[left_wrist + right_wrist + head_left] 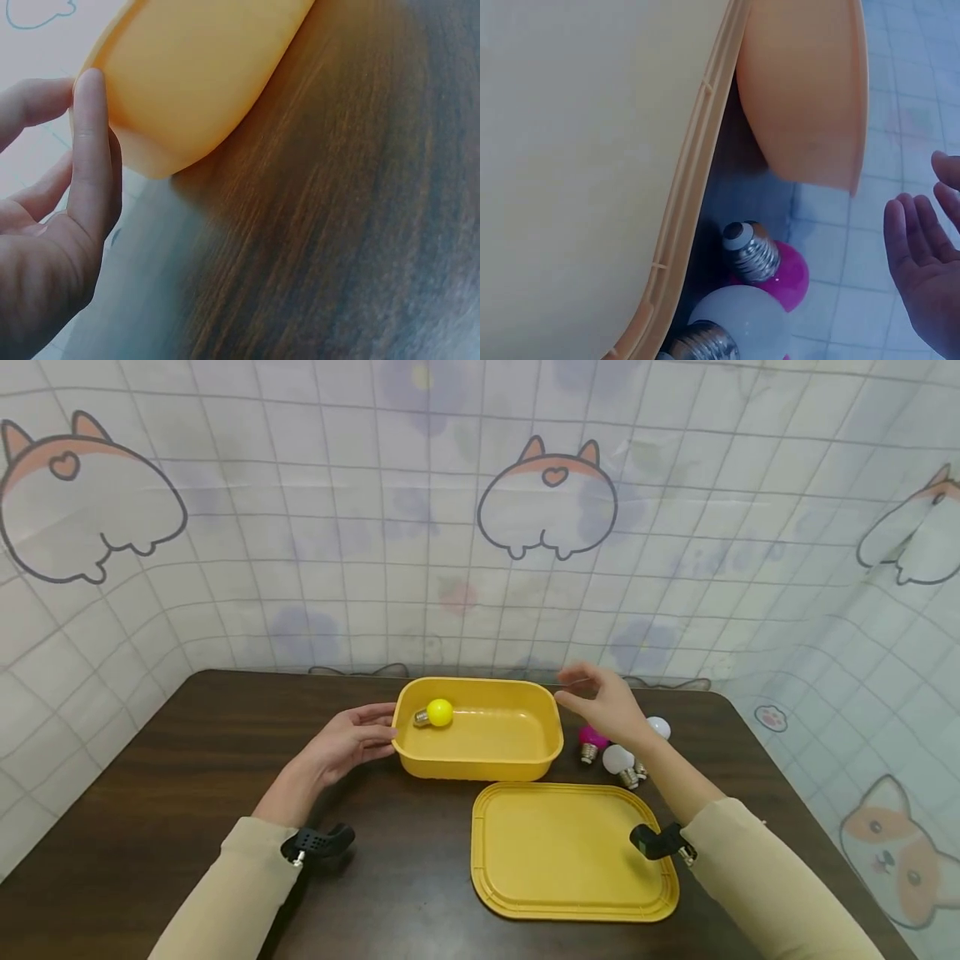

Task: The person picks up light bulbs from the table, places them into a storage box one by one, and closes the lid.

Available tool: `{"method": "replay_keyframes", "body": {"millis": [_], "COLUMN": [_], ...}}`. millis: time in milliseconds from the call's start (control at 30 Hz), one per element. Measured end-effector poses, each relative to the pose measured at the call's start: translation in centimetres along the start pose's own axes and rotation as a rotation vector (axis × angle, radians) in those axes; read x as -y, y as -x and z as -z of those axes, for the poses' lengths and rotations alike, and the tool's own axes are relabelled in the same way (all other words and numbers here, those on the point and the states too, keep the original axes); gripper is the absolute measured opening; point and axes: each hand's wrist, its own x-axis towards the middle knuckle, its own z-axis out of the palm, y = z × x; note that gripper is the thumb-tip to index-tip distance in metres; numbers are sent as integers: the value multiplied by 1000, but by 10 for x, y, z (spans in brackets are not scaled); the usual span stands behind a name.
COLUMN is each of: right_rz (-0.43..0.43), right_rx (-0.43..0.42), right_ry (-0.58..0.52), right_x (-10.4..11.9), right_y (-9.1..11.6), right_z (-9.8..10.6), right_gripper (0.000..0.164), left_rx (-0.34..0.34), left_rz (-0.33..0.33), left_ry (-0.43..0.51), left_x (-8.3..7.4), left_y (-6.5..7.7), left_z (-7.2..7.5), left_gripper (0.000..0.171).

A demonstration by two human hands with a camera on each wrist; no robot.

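Yellow bulb (pixel 440 712) lies inside the box (pixel 476 770) in the head view; the left hand (pixel 351 739) touches one end, the right hand (pixel 606 702) hovers off the other, thumb and fingers parted — its arm (pixel 678 772) partly hiding other bulbs (pixel 618 758). Left wrist view: box cut off — pinched or merely touched, I cannot tell. Right wrist view: hand and lid (pixel 577 150) cropped.

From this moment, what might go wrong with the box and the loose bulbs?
1. The yellow bulb lies on its side in the yellow box; if the left hand, touching the box's end, jolts it, the bulb may roll.
2. The pink bulb and a white bulb lie loose and close together near the right hand; a low sweep could knock them.
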Motion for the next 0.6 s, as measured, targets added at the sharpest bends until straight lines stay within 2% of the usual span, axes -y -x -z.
{"method": "replay_keyframes", "body": {"millis": [600], "right_rz": [-39], "right_rx": [-52], "right_ry": [-30], "right_x": [-20], "right_y": [24], "right_z": [17], "right_gripper": [36], "left_rx": [-18], "left_rz": [-14], "left_ry": [10], "left_x": [0], "left_y": [-1], "left_z": [-1], "left_gripper": [62]}}
